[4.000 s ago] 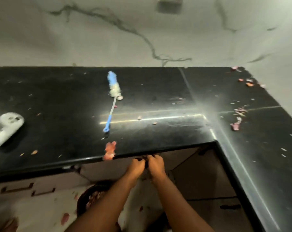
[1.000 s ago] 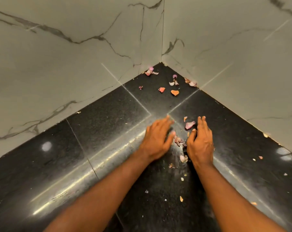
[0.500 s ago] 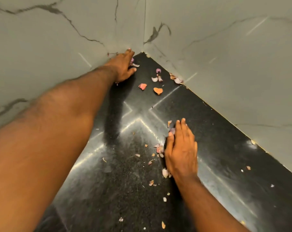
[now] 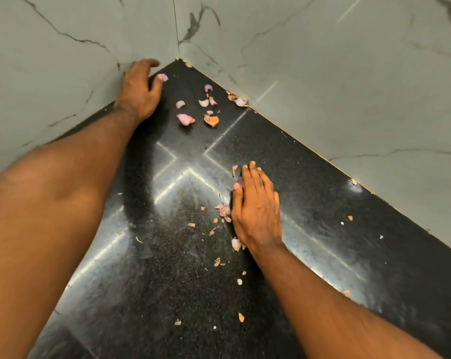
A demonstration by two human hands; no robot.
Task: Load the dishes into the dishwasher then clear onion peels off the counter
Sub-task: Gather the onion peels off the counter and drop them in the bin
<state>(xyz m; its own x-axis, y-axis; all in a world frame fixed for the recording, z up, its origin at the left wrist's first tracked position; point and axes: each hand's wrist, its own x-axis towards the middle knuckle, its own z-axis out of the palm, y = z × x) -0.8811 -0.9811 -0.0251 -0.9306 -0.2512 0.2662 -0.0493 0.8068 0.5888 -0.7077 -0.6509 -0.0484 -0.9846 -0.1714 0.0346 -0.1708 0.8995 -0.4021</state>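
We are reaching our left hand (image 4: 139, 93) toward eleven o'clock, into the far corner where the glossy black speckled stone bench (image 4: 167, 294) meets the pale grey veined marble walls (image 4: 64, 60). Its fingers (image 4: 152, 62) are lying loosely spread and slightly curled against the left wall, and the thumb is touching a small purple onion peel (image 4: 163, 77); we cannot tell whether it is pinching it. Just right of that hand, at twelve o'clock, a cluster of pink, purple and orange papery onion peels (image 4: 186, 119) is lying loose on the bench, with a few more tucked against the right wall (image 4: 238, 99). Further right, our right hand (image 4: 256, 207) is resting palm down, fingers (image 4: 252, 174) straight and pressed together, its thumb edge touching a small heap of pinkish peel scraps (image 4: 224, 211). Tiny fragments (image 4: 241, 317) are lying scattered toward six o'clock.
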